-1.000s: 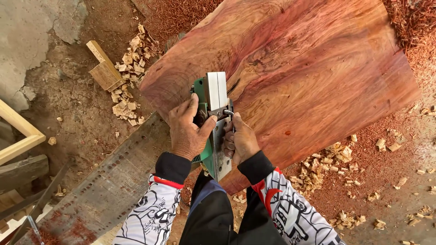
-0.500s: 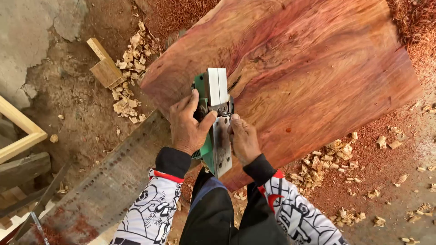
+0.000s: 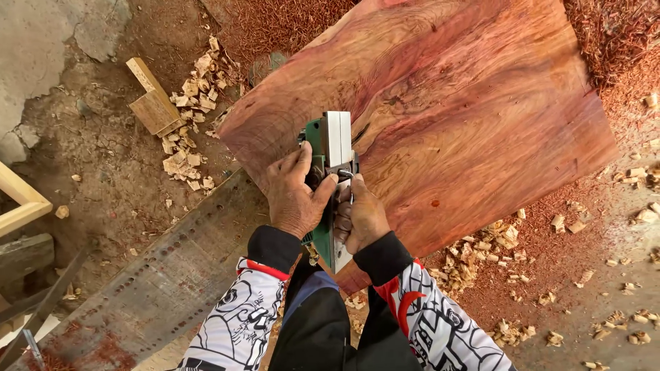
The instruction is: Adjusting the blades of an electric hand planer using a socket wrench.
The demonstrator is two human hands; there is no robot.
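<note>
Holding one planer (image 3: pixel 330 178), green body with a pale flat sole plate, set on the near edge of the slab (image 3: pixel 440 117). My left hand (image 3: pixel 294 199) is closed around the planer's left side, thumb laid across the top; my right hand (image 3: pixel 361 218) is curled shut on the rear handle, just beside the left, both gripping firmly. Slab: one broad piece of reddish wood, strong grain, bare and smooth-looking on top, filling the middle of the view. Handling, as I judge it: the planer is rigid and fairly heavy, best taken by its rear handle and front body, never by the sole; the slab looks stiff and weighty, unlikely to shift under pressure. Around it on the ground: red sawdust (image 3: pixel 619 48) heaped at the far right, pale chips (image 3: pixel 189 148) to the left, a small wood block (image 3: pixel 152 103) among them, a perforated metal strip (image 3: pixel 158 282) running under my left sleeve.
</note>
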